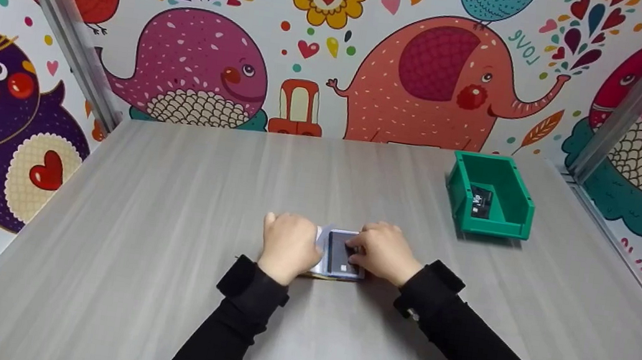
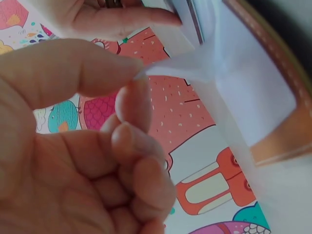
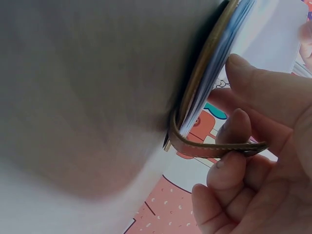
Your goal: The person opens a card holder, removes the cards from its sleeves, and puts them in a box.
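Left hand pinches; right hand near, wrists apart.

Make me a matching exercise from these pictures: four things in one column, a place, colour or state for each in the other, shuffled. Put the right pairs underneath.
Things
1. Left hand
2. Bin
3. Strap
4. Dark card

Places, colours, states
A. Lying in the open holder, with a small pale square on it
B. Brown, stitched along its edge
C. Pinching a translucent sheet
D. Green, towards the back right of the table

Right pairs
1-C
2-D
3-B
4-A
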A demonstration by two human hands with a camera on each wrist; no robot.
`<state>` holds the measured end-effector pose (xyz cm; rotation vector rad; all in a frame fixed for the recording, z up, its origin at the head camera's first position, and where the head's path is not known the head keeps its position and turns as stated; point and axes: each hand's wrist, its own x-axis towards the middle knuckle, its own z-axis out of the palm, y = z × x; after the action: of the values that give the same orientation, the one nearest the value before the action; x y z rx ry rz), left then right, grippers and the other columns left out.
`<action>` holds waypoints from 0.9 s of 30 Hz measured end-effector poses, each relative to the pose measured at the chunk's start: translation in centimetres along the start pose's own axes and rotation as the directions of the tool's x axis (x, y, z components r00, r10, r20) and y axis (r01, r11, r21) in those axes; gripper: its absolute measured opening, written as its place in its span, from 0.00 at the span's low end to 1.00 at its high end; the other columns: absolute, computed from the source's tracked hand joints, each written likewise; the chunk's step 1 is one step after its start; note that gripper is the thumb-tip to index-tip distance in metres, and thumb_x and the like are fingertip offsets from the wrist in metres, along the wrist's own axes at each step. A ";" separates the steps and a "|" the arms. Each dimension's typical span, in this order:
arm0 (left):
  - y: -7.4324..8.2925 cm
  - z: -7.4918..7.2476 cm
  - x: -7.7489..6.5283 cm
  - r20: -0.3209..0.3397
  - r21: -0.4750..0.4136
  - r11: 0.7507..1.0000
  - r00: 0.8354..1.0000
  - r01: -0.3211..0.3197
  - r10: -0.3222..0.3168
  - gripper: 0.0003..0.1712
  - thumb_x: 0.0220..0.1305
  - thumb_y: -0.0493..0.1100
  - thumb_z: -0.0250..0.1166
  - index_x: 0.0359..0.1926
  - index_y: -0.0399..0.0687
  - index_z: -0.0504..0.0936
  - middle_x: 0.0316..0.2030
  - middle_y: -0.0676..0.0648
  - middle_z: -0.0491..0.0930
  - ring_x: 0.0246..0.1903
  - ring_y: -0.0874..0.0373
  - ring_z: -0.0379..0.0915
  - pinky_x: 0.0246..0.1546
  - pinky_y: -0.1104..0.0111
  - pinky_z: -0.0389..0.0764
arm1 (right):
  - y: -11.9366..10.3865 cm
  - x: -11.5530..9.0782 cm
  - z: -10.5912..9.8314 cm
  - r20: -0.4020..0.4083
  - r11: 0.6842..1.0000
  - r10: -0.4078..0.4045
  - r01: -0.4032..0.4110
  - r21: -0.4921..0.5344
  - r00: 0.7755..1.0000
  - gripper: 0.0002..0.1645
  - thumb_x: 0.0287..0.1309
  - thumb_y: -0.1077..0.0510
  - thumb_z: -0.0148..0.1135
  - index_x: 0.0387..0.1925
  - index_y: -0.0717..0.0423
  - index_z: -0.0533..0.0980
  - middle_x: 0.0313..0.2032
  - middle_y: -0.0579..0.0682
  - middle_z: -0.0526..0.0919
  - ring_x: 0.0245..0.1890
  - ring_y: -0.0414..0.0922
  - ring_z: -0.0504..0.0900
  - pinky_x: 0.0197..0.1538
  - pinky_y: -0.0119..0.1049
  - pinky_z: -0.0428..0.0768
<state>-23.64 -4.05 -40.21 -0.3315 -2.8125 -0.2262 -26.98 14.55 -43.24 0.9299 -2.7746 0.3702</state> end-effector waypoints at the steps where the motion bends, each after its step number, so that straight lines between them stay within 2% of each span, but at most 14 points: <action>1: -0.1 -0.1 0.0 0.003 -0.004 1.000 1.000 0.007 -0.007 0.12 0.38 0.44 0.66 0.11 0.49 0.71 0.18 0.49 0.74 0.23 0.50 0.70 0.32 0.58 0.59 | 0.0 0.0 0.0 0.001 1.000 0.001 -0.001 -0.001 1.000 0.17 0.38 0.56 0.74 0.36 0.50 0.85 0.21 0.44 0.73 0.27 0.48 0.72 0.30 0.44 0.66; 8: -0.6 -0.4 0.1 0.030 -0.017 0.999 0.998 0.047 -0.046 0.12 0.35 0.40 0.63 0.09 0.50 0.67 0.16 0.50 0.70 0.21 0.51 0.68 0.31 0.58 0.59 | 0.0 -0.1 0.0 -0.003 1.000 0.005 -0.005 -0.001 1.000 0.18 0.38 0.56 0.74 0.37 0.51 0.84 0.23 0.45 0.75 0.28 0.49 0.73 0.31 0.45 0.67; 13: -1.1 -0.4 0.2 0.079 -0.022 0.996 0.993 0.086 -0.084 0.12 0.36 0.40 0.62 0.09 0.51 0.66 0.15 0.51 0.69 0.20 0.52 0.67 0.32 0.58 0.58 | 0.0 -0.1 0.0 0.006 1.000 0.007 -0.007 -0.003 1.000 0.18 0.38 0.56 0.74 0.38 0.51 0.84 0.24 0.46 0.76 0.28 0.49 0.73 0.32 0.45 0.67; 20: -1.9 -0.1 0.5 0.196 -0.003 0.985 0.966 0.174 -0.170 0.12 0.39 0.44 0.65 0.12 0.51 0.70 0.18 0.52 0.72 0.24 0.51 0.69 0.36 0.58 0.58 | 0.1 -0.1 0.1 0.003 1.000 -0.002 0.002 -0.024 1.000 0.17 0.39 0.56 0.73 0.37 0.49 0.84 0.23 0.45 0.75 0.27 0.47 0.73 0.32 0.45 0.67; 27: -2.6 0.5 0.9 0.261 0.022 0.978 0.943 0.208 -0.207 0.09 0.39 0.44 0.65 0.15 0.51 0.72 0.21 0.51 0.73 0.26 0.52 0.69 0.38 0.57 0.58 | 0.0 -0.1 0.0 0.004 1.000 0.000 0.000 -0.025 1.000 0.17 0.39 0.56 0.73 0.37 0.50 0.84 0.24 0.45 0.76 0.28 0.48 0.73 0.32 0.45 0.68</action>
<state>-25.24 -6.25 -40.76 -0.0671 -3.1109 -0.2521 -26.88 14.57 -43.25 0.9258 -2.7759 0.3336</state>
